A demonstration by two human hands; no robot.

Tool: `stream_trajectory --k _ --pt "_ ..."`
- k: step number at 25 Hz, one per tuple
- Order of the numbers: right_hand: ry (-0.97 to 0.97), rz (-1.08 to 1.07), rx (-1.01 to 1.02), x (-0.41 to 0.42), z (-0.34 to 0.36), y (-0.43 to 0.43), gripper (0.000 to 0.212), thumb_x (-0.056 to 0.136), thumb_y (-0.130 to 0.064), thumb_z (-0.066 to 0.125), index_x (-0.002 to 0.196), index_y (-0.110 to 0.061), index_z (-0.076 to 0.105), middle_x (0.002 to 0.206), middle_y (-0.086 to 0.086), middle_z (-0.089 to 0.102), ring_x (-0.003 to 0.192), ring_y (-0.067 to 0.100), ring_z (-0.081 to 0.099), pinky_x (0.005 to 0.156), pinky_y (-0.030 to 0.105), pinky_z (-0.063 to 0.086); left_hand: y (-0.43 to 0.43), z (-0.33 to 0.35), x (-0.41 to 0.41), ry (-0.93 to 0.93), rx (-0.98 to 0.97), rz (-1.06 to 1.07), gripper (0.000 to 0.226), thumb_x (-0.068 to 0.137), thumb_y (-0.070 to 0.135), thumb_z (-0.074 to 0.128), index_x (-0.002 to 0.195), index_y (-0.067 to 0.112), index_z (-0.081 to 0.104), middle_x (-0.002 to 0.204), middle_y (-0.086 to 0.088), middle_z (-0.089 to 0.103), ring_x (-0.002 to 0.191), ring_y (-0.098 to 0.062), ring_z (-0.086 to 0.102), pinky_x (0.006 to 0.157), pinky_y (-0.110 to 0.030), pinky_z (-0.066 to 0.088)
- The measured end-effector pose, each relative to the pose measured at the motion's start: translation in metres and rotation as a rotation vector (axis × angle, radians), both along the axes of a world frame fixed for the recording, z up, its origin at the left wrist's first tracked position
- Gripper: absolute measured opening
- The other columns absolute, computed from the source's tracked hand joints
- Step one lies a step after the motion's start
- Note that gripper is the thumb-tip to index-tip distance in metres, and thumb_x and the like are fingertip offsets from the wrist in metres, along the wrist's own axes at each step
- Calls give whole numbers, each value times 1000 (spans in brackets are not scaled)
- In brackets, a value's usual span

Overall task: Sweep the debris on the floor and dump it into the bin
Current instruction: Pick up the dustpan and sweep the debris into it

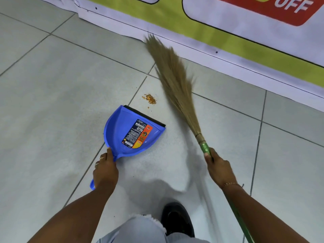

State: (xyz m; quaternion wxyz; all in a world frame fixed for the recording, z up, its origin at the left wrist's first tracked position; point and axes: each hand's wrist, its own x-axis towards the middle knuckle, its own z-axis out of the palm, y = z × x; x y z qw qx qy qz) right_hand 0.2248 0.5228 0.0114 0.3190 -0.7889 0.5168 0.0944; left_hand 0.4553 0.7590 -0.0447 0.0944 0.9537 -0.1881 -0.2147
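Note:
A blue plastic dustpan point(119, 130) with a black rubber lip and a printed label lies flat on the tiled floor. My left hand point(105, 170) grips its handle. A small pile of orange-brown crumbs point(150, 99) sits just beyond the lip, apart from it. My right hand point(217, 166) holds the green handle of a straw broom point(175, 85). The blurred bristles fan out to the right of the crumbs and reach toward the wall. No bin is in view.
A green, white and red banner point(228, 32) runs along the base of the wall at the top and right. My black shoe point(177, 219) and light trouser leg point(145, 230) are at the bottom centre. Pale grey tiles point(52, 102) cover the floor on the left.

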Motion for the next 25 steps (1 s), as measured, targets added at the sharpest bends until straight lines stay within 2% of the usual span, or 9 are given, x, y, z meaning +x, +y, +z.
stream_trajectory --k 4,9,10,12,14,15,18,22,25 --pt "-14 43 68 11 -8 26 33 99 -36 32 123 -18 46 73 9 58 51 16 48 44 26 33 -2 -1 3 5 -5 -32 60 83 -2 52 139 1 28 120 -29 52 102 -46 54 84 -54 47" --pt "-97 -64 2 -4 5 19 32 98 -41 34 121 -25 49 65 5 59 54 19 55 45 26 38 -4 5 4 9 -16 -29 61 83 -3 51 140 3 27 121 -28 51 104 -45 52 85 -53 46" --pt "-113 -93 -2 -6 6 15 31 98 -40 35 118 -22 50 66 7 60 55 22 57 46 30 44 -2 6 3 13 -10 -28 62 83 -3 50 140 4 26 122 -27 51 105 -44 52 86 -52 46" --pt "-121 -160 28 -9 4 7 28 98 -32 41 112 -9 52 77 15 64 68 32 63 62 45 57 -1 5 1 15 -7 -29 64 83 -3 50 141 5 24 122 -26 50 105 -43 52 86 -51 47" --pt "-76 -199 81 -12 3 3 25 96 -19 46 113 -2 53 89 19 65 80 35 64 73 50 57 2 2 1 15 -11 -16 65 82 -4 50 141 6 24 124 -25 49 105 -43 51 85 -51 47" --pt "-57 -192 88 -14 2 3 25 96 -16 45 117 -3 52 89 18 64 80 33 64 73 47 57 3 2 1 14 -13 -11 66 82 -5 50 141 6 24 123 -25 49 104 -43 52 84 -51 47" --pt "-75 -185 116 -14 3 13 31 95 -18 41 125 -16 50 73 7 58 62 23 54 58 34 47 6 -1 2 11 -16 -12 66 82 -5 50 141 6 24 123 -25 49 102 -44 53 82 -52 47" --pt "-18 -81 105 -11 4 25 32 98 -35 39 103 -12 60 60 4 56 52 19 49 55 37 48 6 -2 6 12 1 -15 65 84 -2 49 142 6 22 127 -25 46 105 -45 51 85 -52 46" --pt "-57 -75 71 -25 10 30 31 98 -37 39 106 -16 61 59 4 56 51 17 50 52 30 41 7 -2 9 -1 1 -6 64 84 -3 50 142 6 23 129 -26 46 104 -46 51 87 -53 44"
